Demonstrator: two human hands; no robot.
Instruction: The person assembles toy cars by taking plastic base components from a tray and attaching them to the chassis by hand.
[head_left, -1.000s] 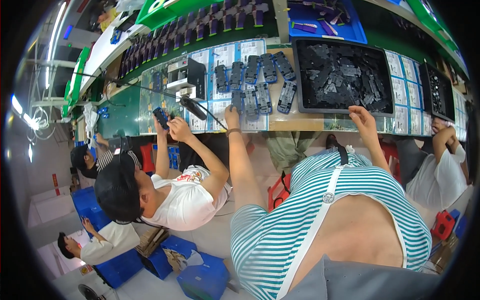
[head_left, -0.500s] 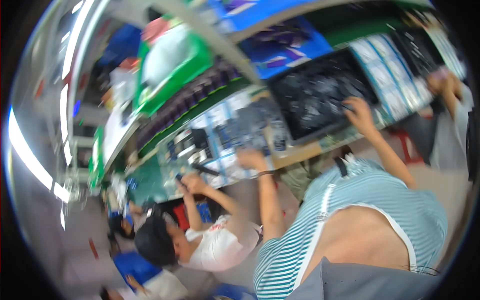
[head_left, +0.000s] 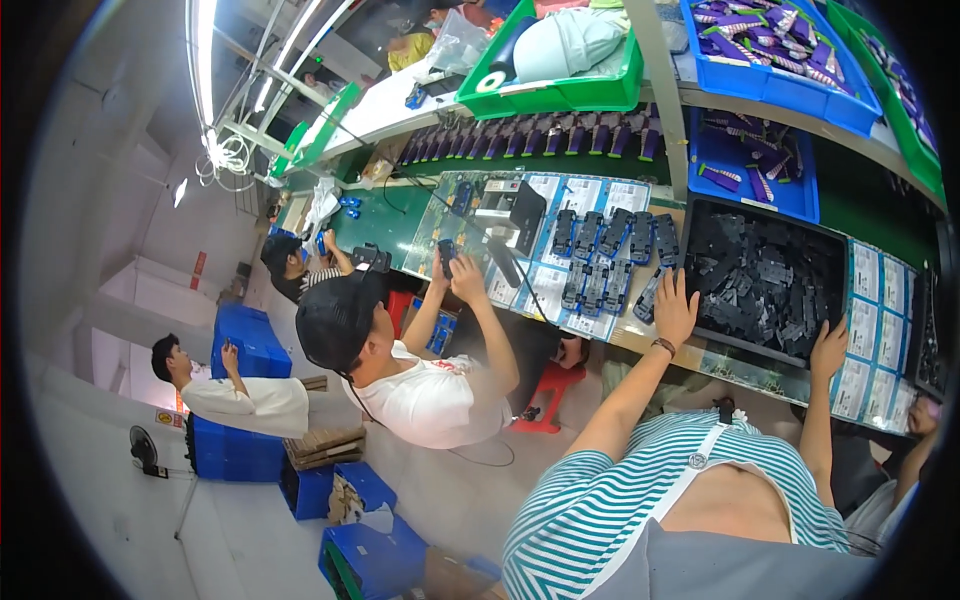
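Note:
My left hand [head_left: 676, 308] lies at the near left corner of a wide black tray [head_left: 690, 342], fingers spread, next to a small toy-car chassis [head_left: 647, 301]. My right hand [head_left: 828, 350] is at the tray's right edge, fingers stretched along the rim and thumb apart. Nothing is visible in either palm. The tray holds a heap of flat black plastic parts [head_left: 765, 285]. Left of it, several black-and-blue chassis pieces [head_left: 617, 240] stand in rows on printed sheets [head_left: 545, 285].
On my left a co-worker in a white shirt [head_left: 435, 400] handles a small dark part [head_left: 446, 255]. Behind the tray stand blue bins [head_left: 715, 205] of purple pieces under a shelf. A metal post [head_left: 672, 110] rises behind the bench. Another person's hand [head_left: 922, 415] shows at far right.
My left hand has come from the printed sheets to the tray's left corner. My right hand has moved from over the black parts to the tray's right edge. The view has turned.

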